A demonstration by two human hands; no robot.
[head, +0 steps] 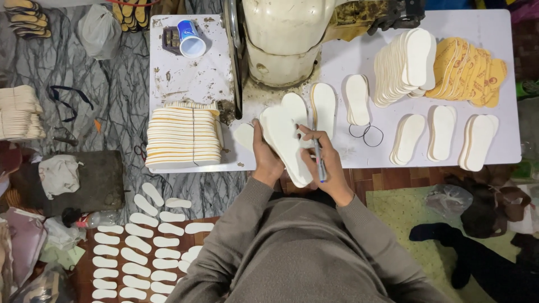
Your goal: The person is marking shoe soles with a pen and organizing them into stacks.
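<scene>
both hands are busy at the front edge of the white surface. left hand is clamped around a small stack of white insoles, gripping it at the side about mid-length, and the right hand is closed on a pen with its fingertips touching the top insole. the stack sits tilted, partly on the surface and partly over its edge, right in front of the big cream machine.

the insoles look light, thin and bendy, probably foam or felt, not slippery and not fragile, so i'd say holding the stack by its long edges near the middle keeps it from fanning out.

no real packages in view. a blue and white cup lies on its side at the back left of the surface. a tied bundle of white and yellow striped pieces sits just left of the hands. more white insoles lie in pairs to the right, with a fanned orange stack carrying printed marks at the far right corner. rows of white cutouts cover the floor at lower left.
</scene>
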